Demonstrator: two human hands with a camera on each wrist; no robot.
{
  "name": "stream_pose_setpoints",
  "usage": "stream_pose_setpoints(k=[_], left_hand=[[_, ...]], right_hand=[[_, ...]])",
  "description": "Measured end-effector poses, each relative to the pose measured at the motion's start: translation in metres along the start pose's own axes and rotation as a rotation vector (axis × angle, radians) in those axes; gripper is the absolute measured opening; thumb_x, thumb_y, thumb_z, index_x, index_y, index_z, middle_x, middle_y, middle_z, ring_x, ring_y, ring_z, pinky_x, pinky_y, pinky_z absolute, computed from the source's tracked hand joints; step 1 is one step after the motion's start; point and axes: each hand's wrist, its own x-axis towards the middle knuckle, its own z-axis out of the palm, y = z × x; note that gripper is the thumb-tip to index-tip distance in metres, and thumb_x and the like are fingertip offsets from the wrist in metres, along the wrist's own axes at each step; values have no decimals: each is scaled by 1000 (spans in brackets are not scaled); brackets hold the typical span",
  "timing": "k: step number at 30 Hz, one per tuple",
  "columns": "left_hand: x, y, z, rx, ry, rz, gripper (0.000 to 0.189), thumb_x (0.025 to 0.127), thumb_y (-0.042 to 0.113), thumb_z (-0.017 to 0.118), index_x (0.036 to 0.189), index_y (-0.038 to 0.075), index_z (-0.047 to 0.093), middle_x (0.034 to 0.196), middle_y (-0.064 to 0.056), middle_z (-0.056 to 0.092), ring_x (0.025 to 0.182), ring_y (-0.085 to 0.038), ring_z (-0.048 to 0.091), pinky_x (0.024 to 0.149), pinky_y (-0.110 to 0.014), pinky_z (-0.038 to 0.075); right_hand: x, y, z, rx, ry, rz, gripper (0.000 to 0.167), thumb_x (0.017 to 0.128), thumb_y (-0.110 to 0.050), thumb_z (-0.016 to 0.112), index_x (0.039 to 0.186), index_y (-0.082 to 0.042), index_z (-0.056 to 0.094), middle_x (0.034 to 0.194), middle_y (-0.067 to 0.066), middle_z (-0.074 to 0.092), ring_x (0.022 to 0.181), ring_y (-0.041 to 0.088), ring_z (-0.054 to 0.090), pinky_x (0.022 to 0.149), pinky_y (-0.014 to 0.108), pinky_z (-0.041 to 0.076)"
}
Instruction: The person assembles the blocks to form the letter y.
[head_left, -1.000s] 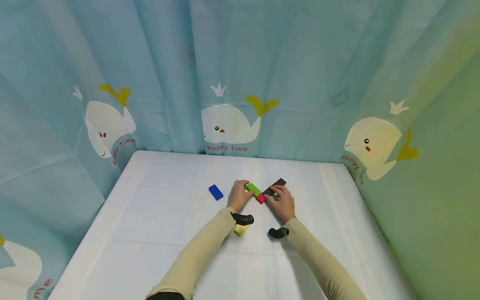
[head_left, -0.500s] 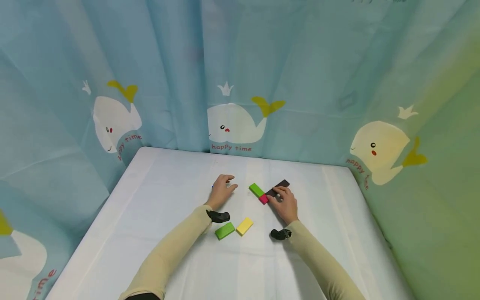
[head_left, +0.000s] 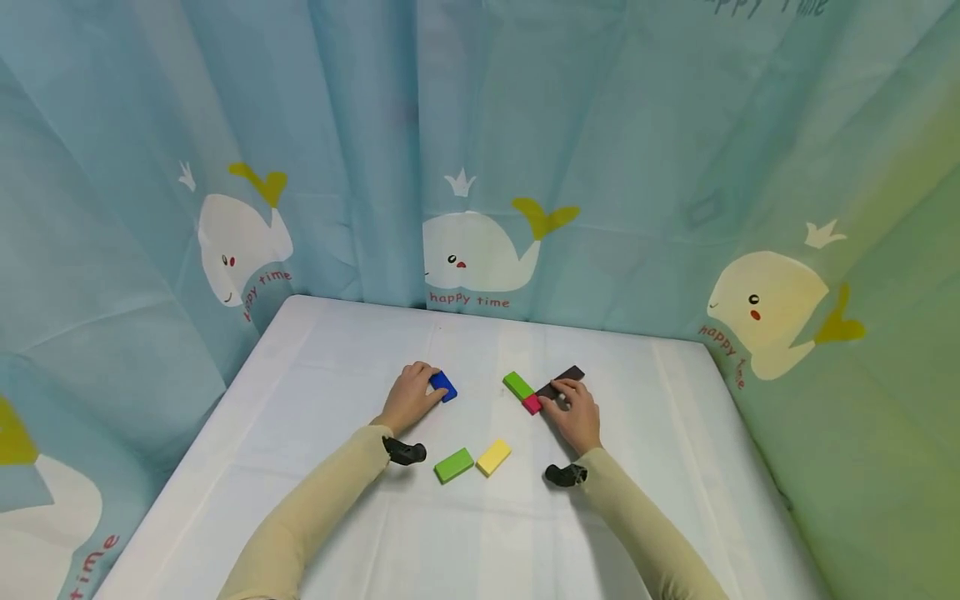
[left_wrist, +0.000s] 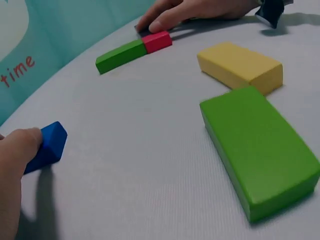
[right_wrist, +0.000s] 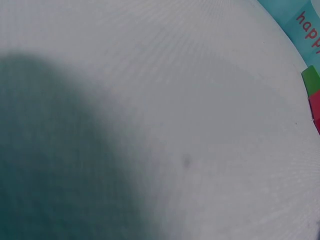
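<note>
Pinching blue block (head_left: pixel 444 386) between thumb and fingers: left hand (head_left: pixel 408 398), over white table (head_left: pixel 360 350) | right hand (head_left: pixel 577 417): fingers bent at dark block (head_left: pixel 573 373), thumb by red block (head_left: pixel 532 405); pinch or touch, cannot tell | slim green block (head_left: pixel 517 385) end-on to red | broad green block (head_left: pixel 453 466), yellow block (head_left: pixel 493 457) side by side, nearer person

Head view, clock centred on the yellow block (head_left: pixel 493 458): green block (head_left: pixel 453 466) is showing at 9, blue block (head_left: pixel 445 383) at 11, lime bar (head_left: pixel 517 385) and red block (head_left: pixel 532 405) at 1, black bar (head_left: pixel 573 372) past 1. Table (head_left: pixel 337 358) is reading white, sleeves (head_left: pixel 300 521) beige. Blue-green curtain (head_left: pixel 367 133) is carrying white whales (head_left: pixel 480 250), red lettering (head_left: pixel 469 300).
</note>
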Motion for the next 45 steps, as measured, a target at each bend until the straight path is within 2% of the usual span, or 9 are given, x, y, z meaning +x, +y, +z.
stream_pose_setpoints(k=[5, 12, 19, 22, 28, 31, 34, 45], left_hand=[[-3, -3, -2, -23, -77, 14, 50, 92, 34, 69, 128, 0, 61, 122, -15, 57, 113, -31, 52, 99, -44, 42], [2, -4, -5, -35, -150, 47, 60, 88, 35, 74, 132, -2, 58, 128, -16, 54, 119, -31, 50, 103, -45, 39], [6, 2, -6, -36, -199, 8, 60, 88, 28, 75, 136, -2, 55, 130, -17, 52, 120, -32, 48, 104, -44, 39], [11, 7, -3, -114, -190, -45, 58, 88, 27, 75, 134, -3, 56, 129, -17, 54, 118, -30, 51, 102, -42, 41], [27, 23, 4, -466, -116, -184, 53, 87, 25, 76, 129, -2, 59, 120, -14, 57, 98, -21, 59, 87, -35, 51], [34, 31, 7, -558, -101, -214, 53, 86, 25, 77, 130, 1, 60, 122, -13, 55, 98, -19, 61, 84, -32, 52], [38, 37, 11, -601, -93, -236, 54, 86, 25, 77, 131, 3, 59, 125, -12, 54, 100, -19, 60, 84, -31, 52], [47, 52, 21, -634, -83, -283, 54, 86, 24, 76, 133, 5, 58, 130, -11, 51, 101, -19, 57, 87, -33, 50]], right_hand=[[-1, -1, -1, 1, -11, 5, 49, 88, -38, 74, 125, -7, 66, 128, 11, 55, 116, 34, 50, 96, 54, 33], [-1, -3, -4, 13, -18, 9, 50, 88, -39, 73, 126, -7, 66, 129, 11, 55, 111, 32, 52, 94, 53, 33], [-1, -3, -2, 10, 0, -7, 49, 87, -38, 74, 125, -7, 67, 128, 12, 56, 114, 33, 51, 93, 53, 34], [-1, -2, -1, 3, 4, -13, 49, 87, -38, 74, 124, -7, 67, 127, 11, 56, 113, 33, 51, 92, 52, 34], [-1, -2, -2, 9, 12, -15, 49, 88, -39, 73, 124, -8, 67, 127, 11, 56, 110, 33, 52, 91, 52, 35], [-2, -2, -3, 9, 3, -12, 49, 88, -40, 72, 125, -8, 67, 127, 11, 56, 111, 33, 51, 91, 52, 35], [-2, -1, -2, 8, -2, -7, 49, 88, -40, 72, 125, -8, 67, 128, 11, 56, 113, 33, 51, 92, 52, 34], [-2, -5, -4, 11, 1, 1, 47, 88, -35, 73, 125, -6, 67, 128, 12, 55, 117, 34, 49, 96, 54, 33]])
